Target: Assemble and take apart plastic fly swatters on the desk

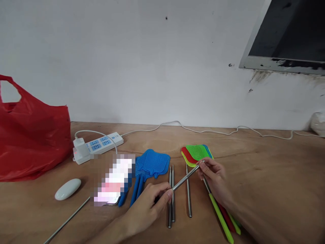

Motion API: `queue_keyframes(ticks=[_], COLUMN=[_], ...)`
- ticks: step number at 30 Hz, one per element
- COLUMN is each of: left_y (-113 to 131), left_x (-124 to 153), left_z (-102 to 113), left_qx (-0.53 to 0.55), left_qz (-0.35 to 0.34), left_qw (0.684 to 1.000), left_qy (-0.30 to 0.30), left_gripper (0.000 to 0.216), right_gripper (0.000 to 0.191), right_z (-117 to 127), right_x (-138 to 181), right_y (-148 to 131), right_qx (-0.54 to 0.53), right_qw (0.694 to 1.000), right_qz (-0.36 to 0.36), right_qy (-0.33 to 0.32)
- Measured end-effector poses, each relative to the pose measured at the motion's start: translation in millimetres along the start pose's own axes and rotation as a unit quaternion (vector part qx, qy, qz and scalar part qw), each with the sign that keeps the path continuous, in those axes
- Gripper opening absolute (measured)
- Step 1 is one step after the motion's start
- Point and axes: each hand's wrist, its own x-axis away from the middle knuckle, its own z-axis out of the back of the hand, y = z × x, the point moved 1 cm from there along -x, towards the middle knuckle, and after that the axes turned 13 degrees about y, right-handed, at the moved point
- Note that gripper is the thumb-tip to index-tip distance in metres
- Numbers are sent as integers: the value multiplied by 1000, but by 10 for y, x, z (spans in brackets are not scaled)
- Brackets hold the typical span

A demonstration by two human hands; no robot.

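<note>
Between my two hands a metal rod [185, 178] is held at a slant above the table. My left hand [156, 200] pinches its lower end, and my right hand [212, 173] pinches the upper end. Under and beside the left hand lie two more metal rods [171, 206], side by side. Another metal rod [189, 196] lies between the hands. Blue fly swatter parts [153, 162], mesh heads and handles, lie beyond my left hand. Past the right hand sit stacked mesh swatter heads, the green one [196, 152] on top; yellow-green [220, 218] and red handles stretch out below.
A phone [114, 183] with a blurred screen rests left of the blue swatters. Near it are a white oval object [68, 189], a thin rod [67, 220] and a white power strip [101, 145]. A red plastic bag [33, 135] stands at far left. A white cable [203, 131] runs along the wall.
</note>
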Motion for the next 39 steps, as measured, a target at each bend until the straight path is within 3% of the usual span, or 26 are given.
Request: queue_keyframes(ticks=[4,11,17,20,24,27,32,36,39], left_y=[-12,-7,-6,-73,-128,-121,-59,-8,-112], left_x=[-3,40,77,121,146,121,62,26,-27], left_z=[-30,-23,-23,-98,-181,-182,-120,35,179], left_qx=[34,43,-58,-67,-65,-62,-59,-102,-232], left_qz=[31,79,10,21,31,28,26,-41,-118], left_qw=[999,996,998,997,997,997,997,988,945], left_qy=[-14,-18,3,26,32,31,38,109,197], left_gripper=[42,44,45,46,46,47,47,40,26], right_gripper=[31,29,31,33,34,35,32,31,36], right_z=[-38,-47,-34,-21,-40,-62,-87,-68,-25], right_x=[-2,3,-10,23,116,153,142,87,6], right_y=[-60,-80,-95,-71,-14,6,-5,-84,-140], right_qx=[-38,-34,-30,-12,42,58,58,-16,-49], right_qw=[998,998,998,999,989,981,985,993,993], right_qz=[6,-15,-29,-40,-78,-97,-90,-88,-104], right_qy=[54,50,48,18,-116,-156,-139,-76,0])
